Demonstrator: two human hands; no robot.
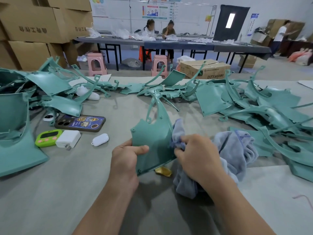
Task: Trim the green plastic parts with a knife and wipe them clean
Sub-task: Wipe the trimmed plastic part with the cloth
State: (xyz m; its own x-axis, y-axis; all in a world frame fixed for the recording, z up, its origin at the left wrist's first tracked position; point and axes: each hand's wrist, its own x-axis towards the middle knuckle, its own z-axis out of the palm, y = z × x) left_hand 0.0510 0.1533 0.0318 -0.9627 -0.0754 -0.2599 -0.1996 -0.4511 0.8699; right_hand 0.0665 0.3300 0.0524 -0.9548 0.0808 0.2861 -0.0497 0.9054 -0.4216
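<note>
My left hand (126, 158) grips the lower left edge of a green plastic part (152, 138), a curved panel with a thin arm rising behind it, held upright above the table. My right hand (196, 155) is closed on a grey-blue cloth (237, 150) and presses a bunch of it against the panel's right edge. The rest of the cloth hangs and piles on the table under and right of that hand. A small yellow object (163, 171) lies on the table just below the panel. No knife is visible.
Heaps of green parts lie at the left (15, 116), across the back (169, 89) and at the right (262, 112). A phone (81, 123), green timer (48, 138), white charger (68, 138) and white earbud case (100, 139) sit left of my hands. People sit at a far table.
</note>
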